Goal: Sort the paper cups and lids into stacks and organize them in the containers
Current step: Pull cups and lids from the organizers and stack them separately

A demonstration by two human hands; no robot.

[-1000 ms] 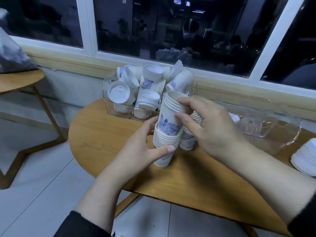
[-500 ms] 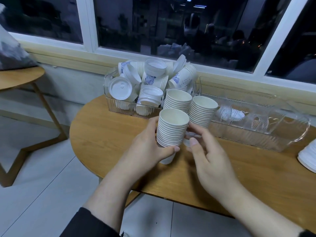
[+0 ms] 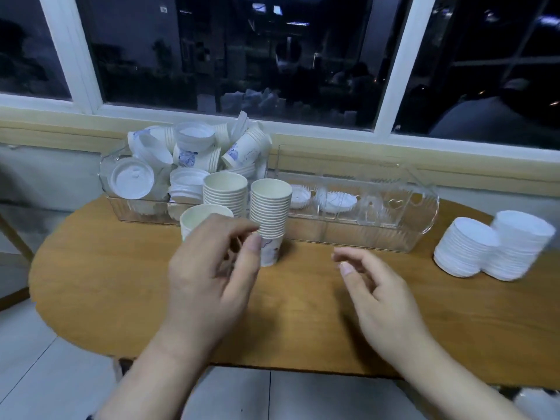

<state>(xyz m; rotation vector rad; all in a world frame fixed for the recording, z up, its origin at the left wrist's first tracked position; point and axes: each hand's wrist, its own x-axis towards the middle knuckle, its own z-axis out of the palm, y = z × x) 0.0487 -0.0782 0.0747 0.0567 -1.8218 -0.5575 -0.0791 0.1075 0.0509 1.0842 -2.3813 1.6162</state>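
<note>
Stacking step: left hand (image 3: 209,274) loosely curled w/ nothing pinched, nearest cup stack (image 3: 197,221) just behind its fingers, right hand (image 3: 375,286) relaxed, empty; next prob. grab more loose cups from bin (image 3: 145,207) beyond.

White paper cups (image 3: 269,213) with blue prints, white lids (image 3: 465,247), clear containers (image 3: 394,234), brown wooden table (image 3: 121,283).
</note>
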